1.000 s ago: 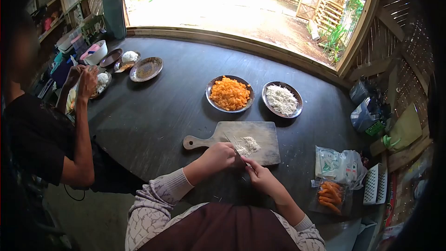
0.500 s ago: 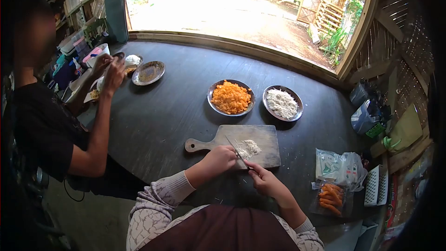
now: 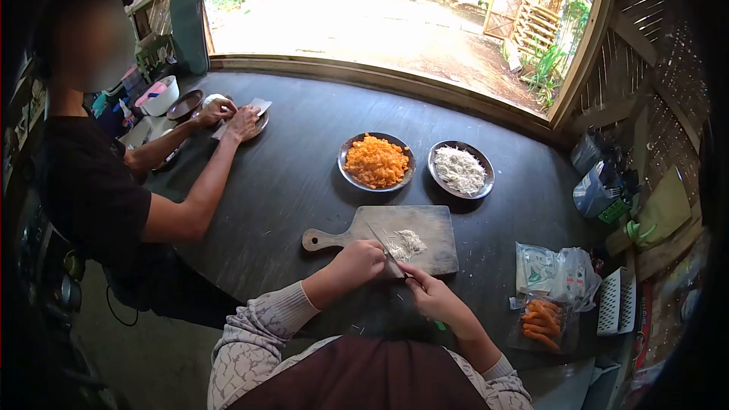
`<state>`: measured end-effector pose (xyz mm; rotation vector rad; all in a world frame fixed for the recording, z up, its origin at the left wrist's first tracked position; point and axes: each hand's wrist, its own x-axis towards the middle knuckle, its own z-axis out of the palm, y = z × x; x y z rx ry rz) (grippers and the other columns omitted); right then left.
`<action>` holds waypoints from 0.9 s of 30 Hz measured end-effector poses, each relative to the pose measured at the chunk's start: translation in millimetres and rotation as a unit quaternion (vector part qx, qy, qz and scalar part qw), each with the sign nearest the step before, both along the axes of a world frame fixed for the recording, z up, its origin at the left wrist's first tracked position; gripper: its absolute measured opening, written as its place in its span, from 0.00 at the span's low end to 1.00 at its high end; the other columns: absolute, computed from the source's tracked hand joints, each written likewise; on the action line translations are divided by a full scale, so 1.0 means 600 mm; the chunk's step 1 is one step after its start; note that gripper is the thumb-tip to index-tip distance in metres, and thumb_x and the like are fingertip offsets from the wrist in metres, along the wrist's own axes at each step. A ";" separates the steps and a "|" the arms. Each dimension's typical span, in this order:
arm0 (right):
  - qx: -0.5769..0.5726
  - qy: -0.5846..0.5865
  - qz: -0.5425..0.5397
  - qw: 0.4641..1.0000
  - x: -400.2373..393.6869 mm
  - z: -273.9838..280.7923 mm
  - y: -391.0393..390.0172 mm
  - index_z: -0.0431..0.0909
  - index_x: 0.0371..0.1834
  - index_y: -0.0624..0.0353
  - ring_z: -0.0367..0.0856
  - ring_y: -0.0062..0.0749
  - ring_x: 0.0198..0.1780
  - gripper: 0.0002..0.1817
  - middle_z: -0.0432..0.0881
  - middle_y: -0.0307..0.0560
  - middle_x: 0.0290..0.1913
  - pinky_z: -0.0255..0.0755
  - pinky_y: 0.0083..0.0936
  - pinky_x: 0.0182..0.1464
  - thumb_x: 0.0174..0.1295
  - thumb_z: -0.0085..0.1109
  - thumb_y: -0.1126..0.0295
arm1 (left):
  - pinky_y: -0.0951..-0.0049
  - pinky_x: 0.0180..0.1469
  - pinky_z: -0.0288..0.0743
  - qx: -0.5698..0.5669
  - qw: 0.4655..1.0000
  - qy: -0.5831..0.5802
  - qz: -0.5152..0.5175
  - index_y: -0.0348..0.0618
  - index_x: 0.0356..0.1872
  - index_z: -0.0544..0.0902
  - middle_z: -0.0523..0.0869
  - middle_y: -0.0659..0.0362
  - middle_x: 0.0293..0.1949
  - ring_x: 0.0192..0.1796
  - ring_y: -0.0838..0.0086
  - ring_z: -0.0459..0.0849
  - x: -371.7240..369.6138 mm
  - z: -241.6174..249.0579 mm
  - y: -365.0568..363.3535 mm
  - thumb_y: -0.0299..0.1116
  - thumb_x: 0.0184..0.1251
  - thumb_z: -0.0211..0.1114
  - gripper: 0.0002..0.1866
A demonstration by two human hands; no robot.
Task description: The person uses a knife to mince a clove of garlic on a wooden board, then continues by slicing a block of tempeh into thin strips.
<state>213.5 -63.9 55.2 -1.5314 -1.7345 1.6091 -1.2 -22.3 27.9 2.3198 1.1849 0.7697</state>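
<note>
While left fingers (image 3: 375, 256) bunch together and right fingers (image 3: 411, 273) grip the knife (image 3: 379, 237), a co-worker's hands (image 3: 244, 122) have reached a plate (image 3: 264, 125)

Bright window opening (image 3: 402, 23) above dark table (image 3: 288, 159), woven wall (image 3: 672, 68) right.

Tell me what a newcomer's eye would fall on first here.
Probably the bright orange heap on its plate, beyond the wooden cutting board. Just right of it, the white shreds stand out against the dark table. Next, perhaps, the knife in the right hand, angled over the board.
</note>
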 end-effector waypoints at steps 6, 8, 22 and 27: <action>-0.008 0.033 0.000 0.999 0.001 -0.005 -0.001 0.64 0.69 0.37 0.64 0.15 0.13 0.22 0.64 0.32 0.13 0.62 0.18 0.15 0.73 0.42 0.66 | 0.64 0.43 0.78 -0.011 1.000 0.006 0.001 0.34 0.30 0.85 0.84 0.51 0.34 0.38 0.58 0.84 0.000 0.003 0.000 0.27 0.54 0.64 0.06; -0.019 0.023 0.001 1.000 0.001 0.003 -0.002 0.65 0.69 0.37 0.64 0.16 0.15 0.22 0.66 0.34 0.16 0.64 0.19 0.18 0.72 0.43 0.65 | 0.64 0.43 0.78 -0.012 1.000 -0.001 0.001 0.35 0.30 0.85 0.84 0.50 0.34 0.38 0.58 0.84 0.000 0.001 0.001 0.27 0.54 0.64 0.07; 0.041 -0.006 0.000 0.999 -0.011 -0.028 0.008 0.67 0.68 0.40 0.59 0.12 0.17 0.21 0.62 0.29 0.18 0.58 0.15 0.21 0.73 0.44 0.67 | 0.64 0.45 0.78 0.001 1.000 0.026 0.002 0.33 0.30 0.85 0.84 0.49 0.35 0.39 0.58 0.84 0.004 0.008 -0.002 0.27 0.54 0.63 0.07; 0.052 0.015 0.001 0.999 0.005 -0.037 0.009 0.67 0.67 0.39 0.71 0.22 0.28 0.22 0.76 0.48 0.26 0.69 0.19 0.38 0.70 0.47 0.65 | 0.63 0.45 0.77 -0.013 0.999 0.030 0.005 0.34 0.31 0.85 0.84 0.50 0.36 0.38 0.58 0.84 0.001 0.015 -0.003 0.28 0.54 0.62 0.08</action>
